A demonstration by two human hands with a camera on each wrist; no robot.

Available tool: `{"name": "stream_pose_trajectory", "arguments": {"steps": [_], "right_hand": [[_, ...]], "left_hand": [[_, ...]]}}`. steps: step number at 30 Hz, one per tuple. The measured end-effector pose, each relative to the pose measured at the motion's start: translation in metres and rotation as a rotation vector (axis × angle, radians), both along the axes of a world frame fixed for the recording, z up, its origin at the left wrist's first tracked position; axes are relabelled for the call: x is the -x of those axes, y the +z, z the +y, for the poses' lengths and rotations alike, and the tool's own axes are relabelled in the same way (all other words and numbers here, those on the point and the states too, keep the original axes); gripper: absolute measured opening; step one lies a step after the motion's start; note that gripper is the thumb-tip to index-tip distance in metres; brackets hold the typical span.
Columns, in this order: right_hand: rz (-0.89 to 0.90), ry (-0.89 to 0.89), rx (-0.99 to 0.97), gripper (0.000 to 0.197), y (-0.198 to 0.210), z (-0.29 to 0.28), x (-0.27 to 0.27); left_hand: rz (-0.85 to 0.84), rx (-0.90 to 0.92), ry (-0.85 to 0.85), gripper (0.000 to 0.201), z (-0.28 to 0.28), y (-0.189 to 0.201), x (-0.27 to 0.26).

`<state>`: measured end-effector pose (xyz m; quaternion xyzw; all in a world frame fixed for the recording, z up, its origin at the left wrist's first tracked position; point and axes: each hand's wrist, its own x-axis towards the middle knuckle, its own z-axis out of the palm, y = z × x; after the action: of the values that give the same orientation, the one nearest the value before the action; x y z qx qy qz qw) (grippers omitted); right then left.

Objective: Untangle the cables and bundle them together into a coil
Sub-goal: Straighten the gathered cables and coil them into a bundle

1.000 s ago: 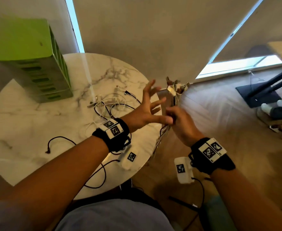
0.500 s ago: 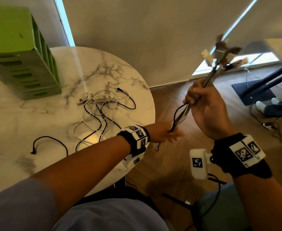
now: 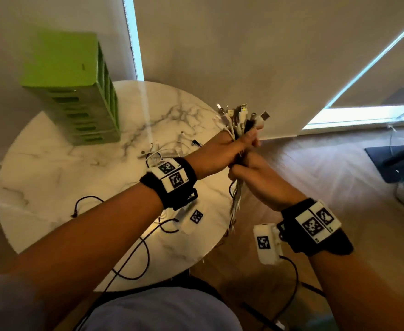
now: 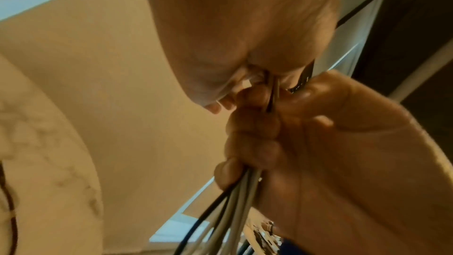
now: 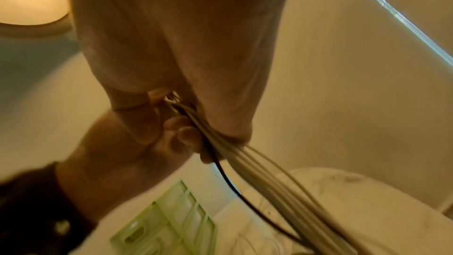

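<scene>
"Why do both hands squeeze the cables (image 3: 238, 130)?"

"The left hand (image 3: 229, 149) grips on top and the right hand (image 3: 253, 174) below, beside the desk (image 3: 53, 177), so the plugs stay lined up."

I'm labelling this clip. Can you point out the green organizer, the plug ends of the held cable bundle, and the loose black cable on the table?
green organizer (image 3: 60, 60), head view, its top face.
plug ends (image 3: 242, 115), head view, connectors above the fist.
loose black cable (image 3: 86, 199), head view, its curved stretch.
</scene>
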<state>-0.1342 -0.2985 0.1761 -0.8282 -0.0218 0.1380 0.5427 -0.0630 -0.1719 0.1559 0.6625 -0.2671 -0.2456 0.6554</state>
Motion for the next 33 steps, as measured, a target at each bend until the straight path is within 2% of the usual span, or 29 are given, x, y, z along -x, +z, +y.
{"name": "stream_pose_trajectory", "arguments": {"steps": [2, 4, 7, 9, 11, 12, 14, 16, 18, 21, 23, 25, 27, 29, 30, 31, 32, 33], "right_hand": [[-0.020, -0.019, -0.013, 0.009, -0.015, 0.008, -0.008], [0.057, 0.009, 0.027, 0.016, -0.044, 0.013, -0.016], [0.309, 0.249, 0.263, 0.042, -0.101, 0.007, -0.018], [0.471, 0.427, 0.430, 0.049, -0.130, -0.006, -0.010], [0.498, 0.397, 0.475, 0.054, -0.143, -0.022, -0.008], [0.444, 0.306, 0.501, 0.054, -0.145, -0.030, -0.010], [0.226, 0.090, 0.605, 0.049, -0.150, -0.042, -0.022], [0.045, -0.018, 0.656, 0.040, -0.151, -0.044, -0.032], [-0.032, 0.016, 0.656, 0.051, -0.153, -0.030, -0.032], [-0.103, 0.241, 0.827, 0.073, -0.159, 0.008, -0.019], [-0.114, 0.402, 0.934, 0.085, -0.165, 0.043, -0.004], [-0.080, 0.503, 0.953, 0.090, -0.172, 0.068, 0.010], [0.018, 0.573, 0.901, 0.098, -0.177, 0.078, 0.015], [0.196, 0.675, 0.793, 0.107, -0.168, 0.081, 0.008], [0.260, 0.713, 0.748, 0.103, -0.158, 0.081, 0.001], [0.284, 0.734, 0.711, 0.091, -0.146, 0.080, -0.008], [0.282, 0.722, 0.687, 0.076, -0.135, 0.078, -0.019], [0.264, 0.681, 0.652, 0.073, -0.126, 0.077, -0.033]], "left_hand": [[-0.046, -0.035, 0.011, 0.037, 0.013, 0.009, -0.005], [-0.027, -0.076, -0.044, 0.041, 0.028, 0.021, -0.009], [0.144, -0.032, -0.111, 0.043, 0.057, 0.035, -0.018], [0.279, 0.023, -0.109, 0.037, 0.081, 0.037, -0.027], [0.380, 0.078, -0.055, 0.031, 0.104, 0.034, -0.035], [0.402, 0.113, -0.006, 0.030, 0.112, 0.029, -0.037], [0.402, 0.194, 0.128, 0.030, 0.122, 0.018, -0.039], [0.375, 0.276, 0.282, 0.029, 0.126, 0.008, -0.041], [0.369, 0.356, 0.436, 0.024, 0.129, 0.001, -0.047], [0.320, 0.384, 0.629, 0.026, 0.137, -0.001, -0.055], [0.232, 0.313, 0.707, 0.026, 0.141, -0.003, -0.057], [0.194, 0.214, 0.750, 0.023, 0.144, -0.009, -0.056], [0.220, 0.174, 0.752, 0.020, 0.149, -0.020, -0.055], [0.251, 0.131, 0.762, 0.021, 0.156, -0.030, -0.055], [0.264, 0.110, 0.775, 0.023, 0.161, -0.033, -0.057], [0.279, 0.101, 0.784, 0.024, 0.166, -0.036, -0.058], [0.296, 0.099, 0.793, 0.026, 0.170, -0.037, -0.059], [0.315, 0.101, 0.803, 0.028, 0.174, -0.039, -0.063]]}}
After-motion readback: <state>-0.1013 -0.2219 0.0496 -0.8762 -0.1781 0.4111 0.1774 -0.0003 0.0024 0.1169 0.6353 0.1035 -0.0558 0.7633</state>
